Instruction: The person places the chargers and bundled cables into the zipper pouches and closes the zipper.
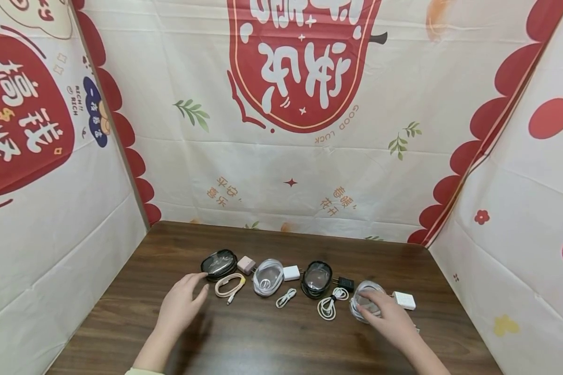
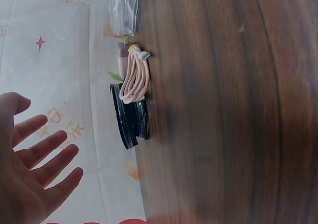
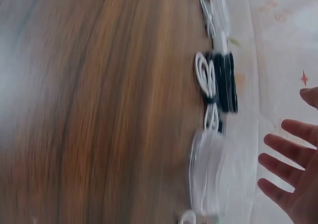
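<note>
My left hand [image 1: 180, 304] hovers with fingers spread by the left edge of a black-rimmed oval see-through case [image 1: 219, 264]. Close to that hand lies a coiled pale-pink cable [image 1: 230, 286], also seen in the left wrist view as a bundled cable [image 2: 135, 77]. Over at the right, my right hand [image 1: 389, 315] is held above a white-rimmed see-through case [image 1: 369, 285], hiding part of it. In the right wrist view its fingers [image 3: 285, 169] are spread and apart from the white-rimmed case [image 3: 206, 172]. Neither hand holds anything.
Between the hands, a row holds a pink plug adapter [image 1: 246, 265], another white-rimmed case [image 1: 268, 277], a white adapter [image 1: 291, 273], a second black-rimmed case [image 1: 316, 279], a black adapter [image 1: 345, 284] and white cables [image 1: 327, 307]. Another white adapter [image 1: 404, 300] lies right. Printed cloth walls surround the table.
</note>
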The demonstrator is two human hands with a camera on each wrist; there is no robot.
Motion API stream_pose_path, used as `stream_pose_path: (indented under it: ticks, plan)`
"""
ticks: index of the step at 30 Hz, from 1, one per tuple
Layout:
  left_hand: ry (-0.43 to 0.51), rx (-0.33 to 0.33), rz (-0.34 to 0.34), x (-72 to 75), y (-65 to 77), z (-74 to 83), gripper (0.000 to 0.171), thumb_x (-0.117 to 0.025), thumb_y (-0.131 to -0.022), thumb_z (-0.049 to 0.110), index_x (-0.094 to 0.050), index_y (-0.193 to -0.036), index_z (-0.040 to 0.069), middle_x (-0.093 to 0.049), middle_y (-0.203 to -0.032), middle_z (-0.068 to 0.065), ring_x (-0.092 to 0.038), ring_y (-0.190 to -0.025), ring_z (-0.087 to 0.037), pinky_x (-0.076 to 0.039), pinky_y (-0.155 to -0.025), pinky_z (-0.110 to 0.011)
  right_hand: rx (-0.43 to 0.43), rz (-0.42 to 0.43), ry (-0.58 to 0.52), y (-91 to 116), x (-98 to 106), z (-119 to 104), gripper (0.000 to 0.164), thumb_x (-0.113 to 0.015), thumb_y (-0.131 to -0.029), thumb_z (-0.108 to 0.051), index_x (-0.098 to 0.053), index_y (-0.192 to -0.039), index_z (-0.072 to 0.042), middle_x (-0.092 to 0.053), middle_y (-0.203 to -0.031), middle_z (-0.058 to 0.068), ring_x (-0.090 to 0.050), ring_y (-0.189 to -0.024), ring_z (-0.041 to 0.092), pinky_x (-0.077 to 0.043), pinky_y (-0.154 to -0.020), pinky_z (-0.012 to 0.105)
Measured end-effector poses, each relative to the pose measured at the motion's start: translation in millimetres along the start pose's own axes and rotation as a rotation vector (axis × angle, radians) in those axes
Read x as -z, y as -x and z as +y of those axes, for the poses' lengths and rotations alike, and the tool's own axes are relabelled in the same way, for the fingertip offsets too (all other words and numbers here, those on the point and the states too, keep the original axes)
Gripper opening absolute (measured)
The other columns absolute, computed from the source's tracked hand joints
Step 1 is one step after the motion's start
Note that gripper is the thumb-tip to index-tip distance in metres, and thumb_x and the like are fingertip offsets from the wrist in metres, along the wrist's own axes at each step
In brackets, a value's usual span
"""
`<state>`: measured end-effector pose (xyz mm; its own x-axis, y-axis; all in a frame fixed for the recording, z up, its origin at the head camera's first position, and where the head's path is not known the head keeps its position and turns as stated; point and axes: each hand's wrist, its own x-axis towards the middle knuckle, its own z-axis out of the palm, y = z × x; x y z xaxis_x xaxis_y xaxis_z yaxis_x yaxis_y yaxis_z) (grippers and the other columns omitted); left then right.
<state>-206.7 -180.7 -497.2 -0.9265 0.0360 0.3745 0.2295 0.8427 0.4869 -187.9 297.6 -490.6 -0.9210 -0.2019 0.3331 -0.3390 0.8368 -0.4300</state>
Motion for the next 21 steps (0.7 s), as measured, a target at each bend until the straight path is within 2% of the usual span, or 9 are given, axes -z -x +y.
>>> stream_pose_path:
  ticks: [4, 12, 21]
  plan:
    - [0.029, 0.013, -0.001, -4.0, 1.0, 1.4, 0.033, -0.064, -0.093, 0.023, -0.065, -0.121, 0.006, -0.063, -0.119, -0.012, -0.059, -0.111, -0.035, -0.046, -0.091, -0.054, -0.006, -0.015, -0.018, -5, -14, -14, 0.030, -0.073, -0.087, -0.029, -0.070, -0.112, -0.013, -0.068, -0.111, 0.003, -0.061, -0.108, 0.027, -0.047, -0.091, 0.051]
    - [0.073, 0.024, 0.011, -15.8, -1.4, -3.3, 0.031, -0.065, -0.092, 0.020, -0.066, -0.120, 0.005, -0.064, -0.118, -0.013, -0.058, -0.112, -0.036, -0.045, -0.093, -0.054, 0.012, -0.082, -0.117, -20, -41, -44, 0.029, -0.070, -0.089, -0.029, -0.070, -0.112, -0.012, -0.067, -0.112, -0.001, -0.060, -0.109, 0.021, -0.046, -0.094, 0.045]
    - [0.215, 0.126, 0.014, -25.9, -12.4, -12.9, 0.026, -0.064, -0.093, 0.015, -0.067, -0.117, 0.005, -0.063, -0.118, -0.014, -0.058, -0.112, -0.033, -0.045, -0.094, -0.051, 0.069, -0.122, -0.214, -35, -74, -79, 0.026, -0.067, -0.092, -0.031, -0.070, -0.112, -0.015, -0.067, -0.108, -0.002, -0.063, -0.099, 0.017, -0.049, -0.089, 0.041]
